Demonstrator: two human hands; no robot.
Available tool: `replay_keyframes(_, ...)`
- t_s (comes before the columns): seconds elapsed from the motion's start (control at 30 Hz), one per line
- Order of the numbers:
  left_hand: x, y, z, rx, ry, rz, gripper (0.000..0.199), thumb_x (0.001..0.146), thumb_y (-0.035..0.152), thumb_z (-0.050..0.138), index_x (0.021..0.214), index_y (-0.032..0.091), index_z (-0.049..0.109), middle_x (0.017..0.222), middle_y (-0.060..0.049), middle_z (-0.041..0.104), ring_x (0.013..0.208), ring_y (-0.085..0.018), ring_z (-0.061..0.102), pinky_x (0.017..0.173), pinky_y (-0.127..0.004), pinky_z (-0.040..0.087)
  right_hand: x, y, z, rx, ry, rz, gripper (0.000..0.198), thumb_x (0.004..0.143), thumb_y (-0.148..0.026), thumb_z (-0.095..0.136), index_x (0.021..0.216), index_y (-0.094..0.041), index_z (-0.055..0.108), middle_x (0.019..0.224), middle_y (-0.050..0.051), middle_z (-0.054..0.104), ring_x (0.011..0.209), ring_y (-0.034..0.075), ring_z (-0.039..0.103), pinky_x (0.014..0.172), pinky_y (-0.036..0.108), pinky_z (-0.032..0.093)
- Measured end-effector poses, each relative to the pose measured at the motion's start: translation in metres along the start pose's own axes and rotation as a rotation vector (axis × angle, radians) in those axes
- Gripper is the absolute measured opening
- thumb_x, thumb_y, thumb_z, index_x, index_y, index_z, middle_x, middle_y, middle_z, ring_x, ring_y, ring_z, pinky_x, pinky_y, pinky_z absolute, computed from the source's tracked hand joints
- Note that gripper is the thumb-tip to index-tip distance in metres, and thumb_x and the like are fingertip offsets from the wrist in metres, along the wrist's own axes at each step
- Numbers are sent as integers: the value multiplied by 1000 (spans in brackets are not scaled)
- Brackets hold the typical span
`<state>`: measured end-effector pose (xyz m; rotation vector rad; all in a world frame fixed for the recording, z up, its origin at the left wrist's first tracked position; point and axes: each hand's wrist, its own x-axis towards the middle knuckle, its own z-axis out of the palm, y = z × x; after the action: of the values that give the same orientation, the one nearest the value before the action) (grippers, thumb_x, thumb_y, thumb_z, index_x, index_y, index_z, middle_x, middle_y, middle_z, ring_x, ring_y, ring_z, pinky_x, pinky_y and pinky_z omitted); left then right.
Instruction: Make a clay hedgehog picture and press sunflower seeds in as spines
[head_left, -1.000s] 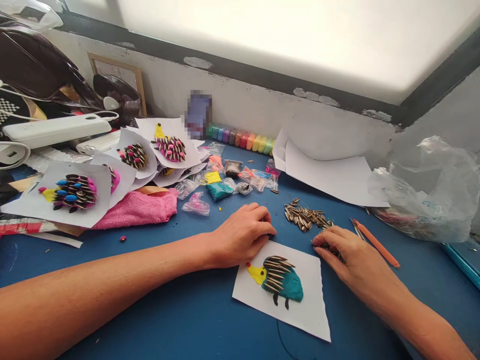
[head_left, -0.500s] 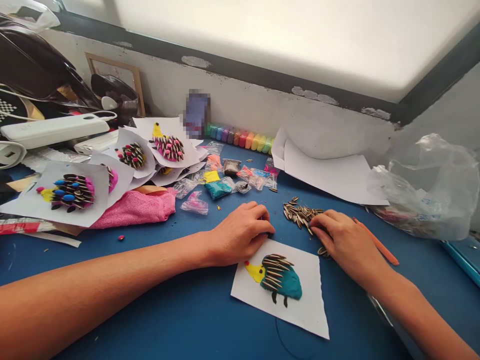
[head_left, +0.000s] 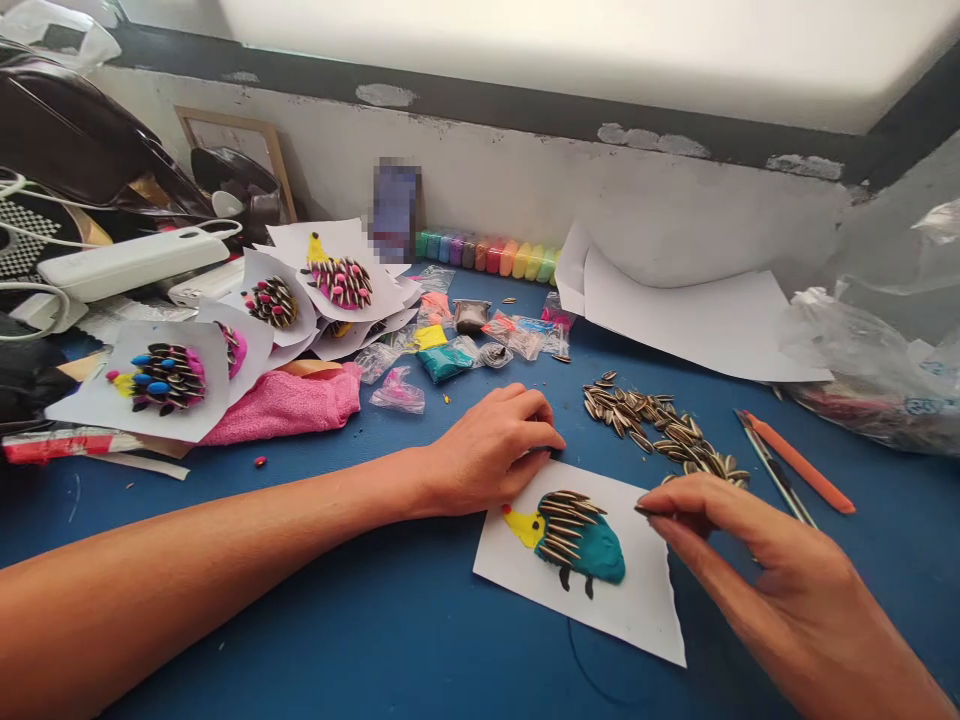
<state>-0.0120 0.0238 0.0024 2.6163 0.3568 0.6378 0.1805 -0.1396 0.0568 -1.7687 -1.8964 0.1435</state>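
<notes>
My right hand (head_left: pixel 772 570) pinches a sunflower seed (head_left: pixel 643 509) between thumb and forefinger, just above the right side of a white paper sheet (head_left: pixel 637 610). On that sheet is a clay hedgehog (head_left: pixel 600 550) with a yellow head, a teal body and black legs. Striped seeds cover the front and upper part of its body; the rear is bare teal clay. My left hand (head_left: pixel 499 450) rests at the sheet's upper left corner, fingers curled and closed, with whatever lies in them hidden. A pile of sunflower seeds (head_left: pixel 660 425) lies beyond the sheet.
Finished-looking hedgehog pictures (head_left: pixel 169 375) overlap at left above a pink cloth (head_left: pixel 289 405). Small bags of clay (head_left: pixel 442 360) lie mid-table. An orange tool (head_left: pixel 802 465) and a pen (head_left: pixel 776 470) are at right, near a plastic bag (head_left: pixel 892 350). Blank paper (head_left: pixel 690 315) leans by the wall.
My right hand has moved from the seed pile toward me, to the sheet's right edge, with a seed in its pinch. My left hand stays by the sheet's corner. The view has shifted slightly.
</notes>
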Motion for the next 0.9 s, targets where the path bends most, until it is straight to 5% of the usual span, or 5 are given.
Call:
replay_keyframes(0.17,0,0,1,-31,48,37,24,91,10,52,103,15,73,102,-10,63,92,-20,54,86,-35,46,-4,-1,11,41,-93,0,9,94,-31,56,87,-28,62,79,-5,66,67,8,64,57,15,50)
replay_keyframes(0.37,-1,2,-2,-103,50,126,28,89,6,49,101,14,73,101,-10,64,90,-19,54,84,-35,45,-9,4,21,6,-23,-38,10,95,-25,53,95,-29,63,84,-6,68,71,6,67,61,13,51)
replay_keyframes(0.9,0,8,-13,-75,-170,219,52,76,-6,48,113,22,73,114,-9,61,101,-21,52,92,-37,41,-7,-2,24,-101,1,-111,12,97,-25,50,93,-27,61,80,-5,66,70,6,65,62,13,50)
